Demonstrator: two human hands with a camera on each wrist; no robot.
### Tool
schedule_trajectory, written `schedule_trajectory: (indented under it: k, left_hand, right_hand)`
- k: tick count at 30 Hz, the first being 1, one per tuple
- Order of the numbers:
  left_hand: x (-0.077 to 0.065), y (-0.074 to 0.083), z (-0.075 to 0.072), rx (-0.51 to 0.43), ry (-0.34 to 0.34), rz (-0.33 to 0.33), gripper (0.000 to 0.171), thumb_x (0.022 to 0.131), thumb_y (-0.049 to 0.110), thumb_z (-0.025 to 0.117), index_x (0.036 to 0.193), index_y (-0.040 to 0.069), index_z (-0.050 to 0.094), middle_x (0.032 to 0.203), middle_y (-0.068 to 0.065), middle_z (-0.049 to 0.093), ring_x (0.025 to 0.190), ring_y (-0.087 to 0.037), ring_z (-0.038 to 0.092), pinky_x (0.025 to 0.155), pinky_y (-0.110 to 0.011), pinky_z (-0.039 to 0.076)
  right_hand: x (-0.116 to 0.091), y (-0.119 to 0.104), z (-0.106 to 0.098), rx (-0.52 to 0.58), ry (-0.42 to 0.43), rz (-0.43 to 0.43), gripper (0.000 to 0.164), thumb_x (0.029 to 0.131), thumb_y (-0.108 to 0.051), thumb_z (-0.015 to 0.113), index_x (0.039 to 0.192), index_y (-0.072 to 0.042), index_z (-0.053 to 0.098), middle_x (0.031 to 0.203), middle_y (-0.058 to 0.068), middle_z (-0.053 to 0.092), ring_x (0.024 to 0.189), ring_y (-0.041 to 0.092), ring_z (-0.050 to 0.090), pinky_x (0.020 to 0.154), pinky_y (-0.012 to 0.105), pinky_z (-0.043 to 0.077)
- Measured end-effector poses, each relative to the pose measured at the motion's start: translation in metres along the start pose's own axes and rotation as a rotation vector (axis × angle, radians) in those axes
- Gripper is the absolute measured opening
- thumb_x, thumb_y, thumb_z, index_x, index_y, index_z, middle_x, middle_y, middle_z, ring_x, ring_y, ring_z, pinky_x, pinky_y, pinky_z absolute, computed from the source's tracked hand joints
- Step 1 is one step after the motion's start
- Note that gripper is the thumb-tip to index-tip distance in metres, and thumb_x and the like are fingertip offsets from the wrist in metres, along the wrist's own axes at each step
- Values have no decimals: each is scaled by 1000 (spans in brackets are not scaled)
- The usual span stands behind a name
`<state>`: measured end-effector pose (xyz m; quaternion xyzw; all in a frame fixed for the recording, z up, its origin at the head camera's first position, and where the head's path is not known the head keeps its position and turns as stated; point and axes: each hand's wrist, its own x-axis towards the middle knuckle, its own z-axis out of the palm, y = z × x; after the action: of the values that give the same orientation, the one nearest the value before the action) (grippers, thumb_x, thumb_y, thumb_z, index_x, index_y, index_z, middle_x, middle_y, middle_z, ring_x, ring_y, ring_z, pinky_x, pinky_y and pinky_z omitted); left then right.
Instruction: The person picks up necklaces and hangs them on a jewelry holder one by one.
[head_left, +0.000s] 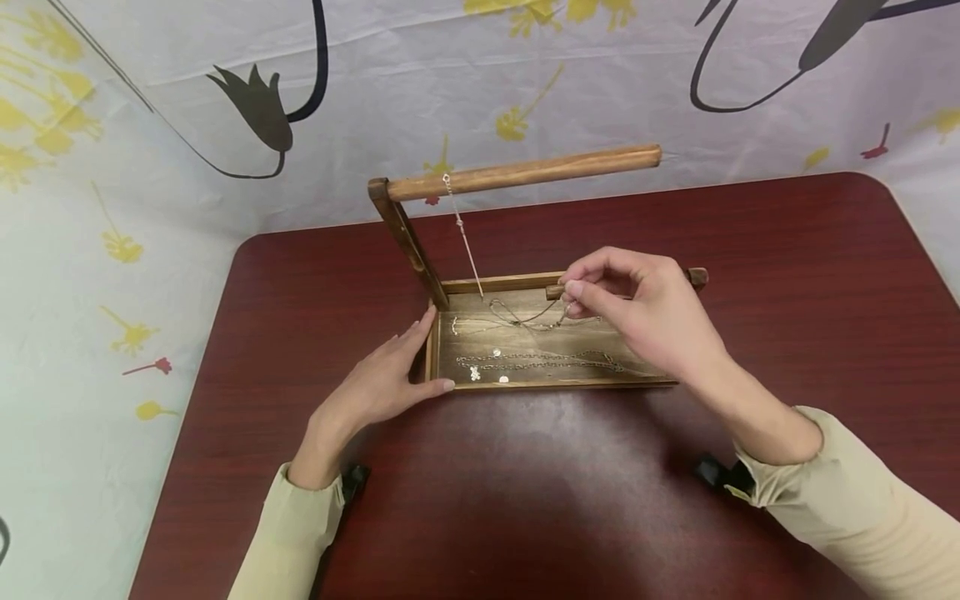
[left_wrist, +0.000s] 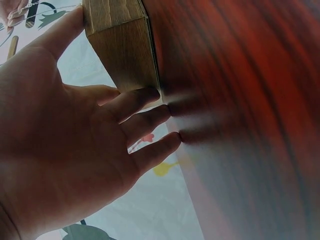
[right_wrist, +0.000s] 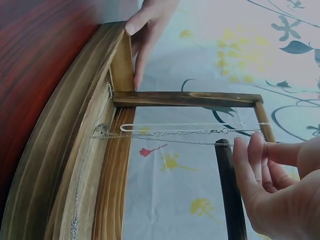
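A wooden jewelry stand has a shallow tray base, a post at its left and an upper bar. My right hand pinches a thin chain necklace between thumb and fingers, above the tray. Its lower end trails down to the tray floor. My left hand touches the tray's left end, its fingers straight along the side and its thumb at the front corner. Another thin chain hangs from the upper bar near the post.
In the tray lies a longer chain, with small pale charms near its left part. A lower bar is partly hidden behind my right hand. The stand sits on a dark red table, with a patterned cloth behind.
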<state>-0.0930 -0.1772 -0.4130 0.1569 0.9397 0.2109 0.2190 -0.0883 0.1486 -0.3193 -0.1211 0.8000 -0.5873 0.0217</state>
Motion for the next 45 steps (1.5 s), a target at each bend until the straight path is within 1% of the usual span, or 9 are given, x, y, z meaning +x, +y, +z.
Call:
schedule_trajectory:
  k: [4,8,15,20,24,30,36,41,45]
  left_hand:
    - [1,0,0,0,-1,1,104,85,68,63,158,39,-6,164,1,14,148,-24,24,114,-50,30]
    - [1,1,0,1,-2,2,104,85,68,63,158,38,-5,164,1,14,148,-25,25,114,-50,30]
    - [0,0,0,-2,-10,-4,104,85,68,62,158,40,-6,164,0,14,148,-28,24,114,-52,29]
    - [0,0,0,3,-7,0,104,86,67,63,158,38,-6,164,0,14,147,-30,25,115,-51,29]
    - [0,0,0,-1,-6,3,103,86,67,63,158,38,-5,164,0,14,147,-29,25,115,-51,29]
    - [0,0,-1,0,-6,-1,103,86,67,63,158,39,-5,164,0,15,147,-30,25,115,-52,29]
    - [0,-1,0,0,-8,-5,103,86,67,63,158,40,-5,164,-1,15,147,-30,25,115,-52,29]
    - [0,-2,0,4,-6,-4,103,86,67,63,158,39,-5,164,-1,15,148,-29,25,115,-51,29]
    - [1,-1,0,-3,-6,-3,103,86,67,63,158,39,-5,164,0,14,148,-28,25,115,-51,29]
  right_hand:
    - [3,-1,-2,73,-8,39,13,95,-9,68,103,1,69,92,13,72,77,18,72,76,30,58]
    - [4,-5,-3,137,-8,77,14,95,-10,68,104,0,69,93,11,72,80,20,73,78,33,58]
    - [8,-12,-5,332,-24,104,18,94,-7,69,105,6,66,94,16,70,79,24,72,77,38,58]
    - [10,-17,-6,446,-41,93,20,94,-4,68,108,10,64,93,18,67,79,26,71,77,40,58]
    - [11,-22,-7,517,-54,74,19,93,-2,68,107,10,63,92,18,66,77,24,70,76,41,58]
    - [13,-29,-10,637,-89,53,21,92,1,67,107,15,60,89,16,66,77,23,67,74,38,59]
    - [14,-35,-13,704,-127,18,15,93,4,64,104,14,61,89,16,64,78,23,65,71,35,59]
    - [14,-41,-18,734,-126,-3,15,93,5,64,104,15,62,91,18,65,80,23,66,69,34,59]
    - [14,-45,-23,741,-115,5,15,93,5,64,105,15,62,90,19,65,79,25,66,68,34,59]
